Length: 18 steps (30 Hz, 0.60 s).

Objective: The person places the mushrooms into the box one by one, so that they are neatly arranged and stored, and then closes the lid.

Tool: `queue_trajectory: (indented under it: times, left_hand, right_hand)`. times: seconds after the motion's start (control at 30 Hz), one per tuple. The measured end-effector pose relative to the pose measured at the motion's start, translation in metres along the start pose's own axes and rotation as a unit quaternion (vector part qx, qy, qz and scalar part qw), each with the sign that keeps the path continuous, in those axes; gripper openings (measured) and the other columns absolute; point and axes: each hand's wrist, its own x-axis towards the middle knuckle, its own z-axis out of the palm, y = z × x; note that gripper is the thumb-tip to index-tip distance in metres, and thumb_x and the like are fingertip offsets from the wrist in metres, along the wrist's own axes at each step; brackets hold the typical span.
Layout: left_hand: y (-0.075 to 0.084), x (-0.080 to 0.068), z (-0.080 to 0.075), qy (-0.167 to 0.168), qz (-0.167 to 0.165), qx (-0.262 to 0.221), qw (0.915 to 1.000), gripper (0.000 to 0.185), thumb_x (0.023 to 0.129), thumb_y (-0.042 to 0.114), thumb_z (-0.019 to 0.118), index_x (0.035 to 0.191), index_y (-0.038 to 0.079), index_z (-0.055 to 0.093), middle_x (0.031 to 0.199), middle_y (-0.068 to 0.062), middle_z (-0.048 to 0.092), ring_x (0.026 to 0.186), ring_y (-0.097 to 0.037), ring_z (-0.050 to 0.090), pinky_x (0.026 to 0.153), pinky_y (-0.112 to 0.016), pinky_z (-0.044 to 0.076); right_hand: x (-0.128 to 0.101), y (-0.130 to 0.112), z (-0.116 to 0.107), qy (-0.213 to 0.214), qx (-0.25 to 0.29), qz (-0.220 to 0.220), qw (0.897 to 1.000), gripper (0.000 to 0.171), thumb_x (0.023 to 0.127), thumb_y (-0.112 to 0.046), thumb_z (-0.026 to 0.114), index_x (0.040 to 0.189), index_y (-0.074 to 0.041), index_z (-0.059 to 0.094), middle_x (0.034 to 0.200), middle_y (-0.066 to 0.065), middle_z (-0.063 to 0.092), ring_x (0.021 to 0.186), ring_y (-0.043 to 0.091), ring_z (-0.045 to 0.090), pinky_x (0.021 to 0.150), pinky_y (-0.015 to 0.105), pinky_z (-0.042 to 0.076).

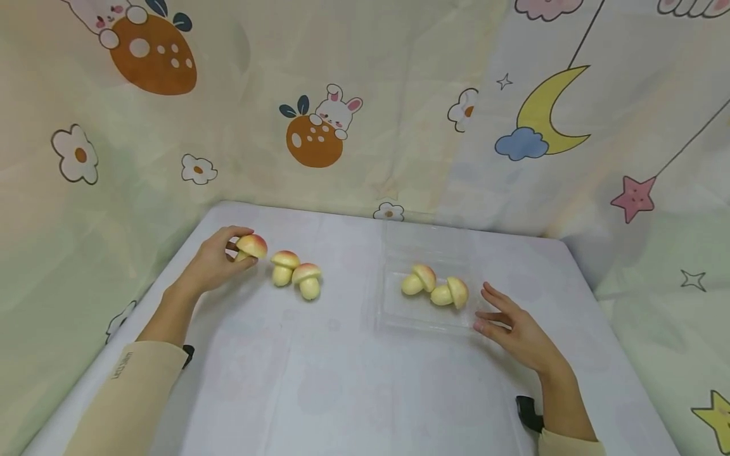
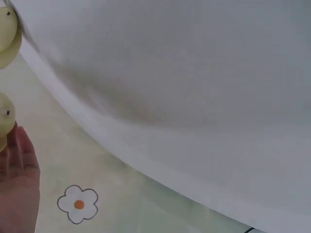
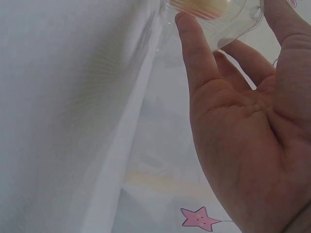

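Note:
Three toy mushrooms stand in a row at the table's left. My left hand point(image 1: 219, 259) curls round the leftmost mushroom point(image 1: 250, 246); two others point(image 1: 283, 266) point(image 1: 308, 280) stand just right of it. A clear plastic tray point(image 1: 422, 316) sits right of centre with two mushrooms point(image 1: 419, 279) point(image 1: 450, 292) lying in it. My right hand point(image 1: 504, 320) is open, its straight fingers touching the tray's right front corner point(image 3: 228, 29). In the left wrist view only part of the palm point(image 2: 17, 189) and pale mushroom edges point(image 2: 6, 121) show.
The table point(image 1: 353, 380) is covered with a white cloth. A printed cartoon curtain point(image 1: 319, 114) hangs close behind and on both sides. The table's left edge point(image 2: 121, 160) runs near my left hand.

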Motion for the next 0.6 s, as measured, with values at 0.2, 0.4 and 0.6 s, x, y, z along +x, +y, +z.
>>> queue_trajectory:
  times: [0.2, 0.4, 0.6]
  left_hand:
    - [0.016, 0.01, 0.005, 0.015, 0.003, -0.018, 0.9997, 0.061, 0.089, 0.016, 0.081, 0.142, 0.009, 0.053, 0.138, -0.011, 0.056, 0.106, -0.031, 0.063, 0.083, -0.029, 0.054]
    - [0.034, 0.024, 0.014, 0.007, 0.019, -0.036, 0.9991, 0.062, 0.087, 0.015, 0.084, 0.142, 0.012, 0.055, 0.138, -0.007, 0.057, 0.105, -0.028, 0.064, 0.085, -0.04, 0.056]
    - [0.056, 0.036, 0.024, -0.01, 0.05, -0.051, 0.9974, 0.062, 0.088, 0.016, 0.082, 0.143, 0.013, 0.055, 0.137, -0.008, 0.058, 0.105, -0.03, 0.065, 0.087, -0.045, 0.055]
  right_hand:
    - [0.0, 0.0, 0.0, 0.002, -0.003, -0.004, 1.0, 0.077, 0.098, -0.025, 0.072, 0.161, -0.006, 0.031, 0.169, 0.014, 0.022, 0.127, 0.033, 0.062, 0.093, 0.012, 0.048]
    - [-0.001, 0.003, 0.0, 0.001, -0.003, -0.006, 1.0, 0.077, 0.099, -0.025, 0.072, 0.161, -0.005, 0.031, 0.169, 0.016, 0.022, 0.126, 0.033, 0.063, 0.093, 0.012, 0.049]
    - [-0.001, 0.003, 0.001, 0.002, 0.002, 0.0, 1.0, 0.078, 0.098, -0.028, 0.072, 0.161, -0.004, 0.031, 0.17, 0.014, 0.022, 0.126, 0.029, 0.063, 0.093, 0.013, 0.05]
